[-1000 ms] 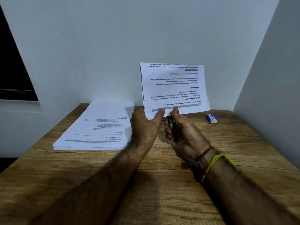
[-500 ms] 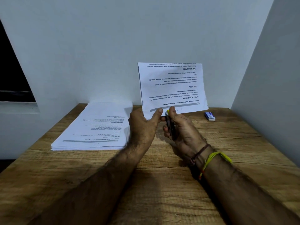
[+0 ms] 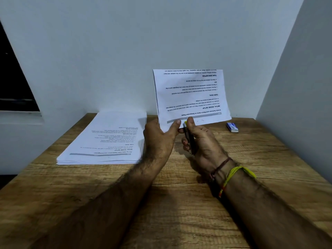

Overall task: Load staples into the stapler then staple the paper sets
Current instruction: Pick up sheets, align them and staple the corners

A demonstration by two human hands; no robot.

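Note:
My left hand (image 3: 159, 139) pinches the near left corner of a printed paper set (image 3: 190, 97), holding it upright above the table with its text upside down to me. My right hand (image 3: 201, 142) grips a small dark stapler (image 3: 189, 139) with a yellow tip, its nose up against the paper's near edge right beside my left thumb. Whether the stapler's jaws bite the paper is hidden by my fingers.
A thick stack of printed sheets (image 3: 106, 141) lies on the wooden table (image 3: 179, 203) at the left. A small blue-and-white staple box (image 3: 232, 127) sits near the back right. Grey walls close in behind and on the right.
Both hands, the paper set and the stapler have kept almost the same pose; the whole view has only drifted slightly.

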